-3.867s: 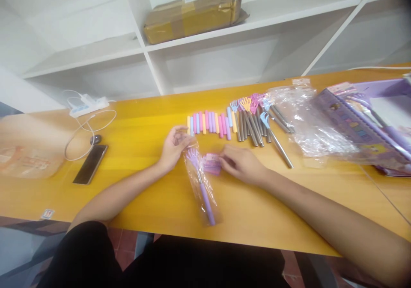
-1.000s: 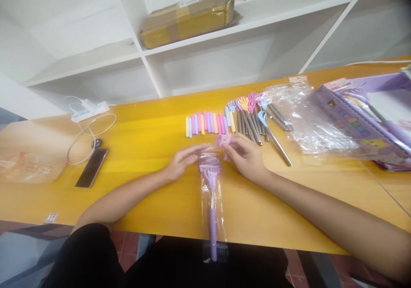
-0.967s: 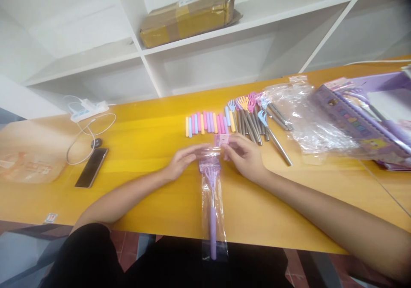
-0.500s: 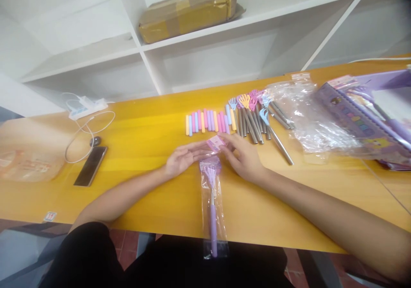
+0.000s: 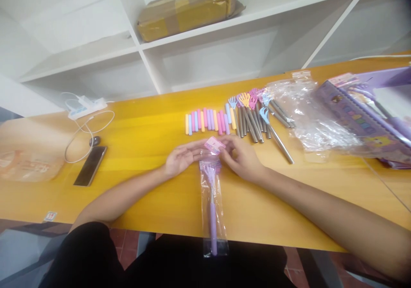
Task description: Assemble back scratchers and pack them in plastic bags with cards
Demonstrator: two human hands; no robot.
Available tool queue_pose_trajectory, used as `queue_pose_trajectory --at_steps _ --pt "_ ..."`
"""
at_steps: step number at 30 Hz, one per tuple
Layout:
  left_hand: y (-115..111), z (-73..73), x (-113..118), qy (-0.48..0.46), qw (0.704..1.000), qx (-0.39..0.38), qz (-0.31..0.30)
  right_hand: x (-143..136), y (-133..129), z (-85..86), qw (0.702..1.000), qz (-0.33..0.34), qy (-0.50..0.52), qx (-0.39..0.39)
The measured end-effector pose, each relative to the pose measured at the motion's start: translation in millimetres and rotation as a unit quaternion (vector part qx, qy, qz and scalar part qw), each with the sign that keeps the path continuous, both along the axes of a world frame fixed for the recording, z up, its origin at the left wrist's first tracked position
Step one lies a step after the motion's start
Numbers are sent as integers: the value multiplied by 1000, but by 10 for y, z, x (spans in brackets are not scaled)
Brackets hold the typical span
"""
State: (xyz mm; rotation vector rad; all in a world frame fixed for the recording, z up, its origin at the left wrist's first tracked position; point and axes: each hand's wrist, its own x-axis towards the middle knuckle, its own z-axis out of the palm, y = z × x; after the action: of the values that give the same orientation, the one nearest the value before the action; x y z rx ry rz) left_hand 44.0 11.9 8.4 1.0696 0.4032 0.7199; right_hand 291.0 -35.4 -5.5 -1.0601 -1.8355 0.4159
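In the head view, the pink card (image 5: 214, 145) has tipped aslant since a second ago, pinched in the right hand's (image 5: 241, 157) fingers; the left hand's (image 5: 181, 158) fingers spread loosely beneath. Lower centre, the bagged purple scratcher (image 5: 212, 219) lies near-vertical, claw pointing up-frame, handle over the bench's (image 5: 154, 206) edge.

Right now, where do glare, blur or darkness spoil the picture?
Head view: the small pink printed card is soft, its print unreadable. Head view: white glare streaks the crumpled clear plastic bags. Head view: the translucent orange-printed plastic bag, far left, looks smeared and washed out. Head view: the picture's top right corner falls dark.
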Motion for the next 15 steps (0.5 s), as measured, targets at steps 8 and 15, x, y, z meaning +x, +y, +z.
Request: queue_pose_trajectory --at_steps 8,15 --pt "-1 -11 -11 24 1000 0 2 10 -9 47 999 6 -35 19" --pt "-10 12 0 26 1000 4 0 11 -12 34 998 27 -34 39"
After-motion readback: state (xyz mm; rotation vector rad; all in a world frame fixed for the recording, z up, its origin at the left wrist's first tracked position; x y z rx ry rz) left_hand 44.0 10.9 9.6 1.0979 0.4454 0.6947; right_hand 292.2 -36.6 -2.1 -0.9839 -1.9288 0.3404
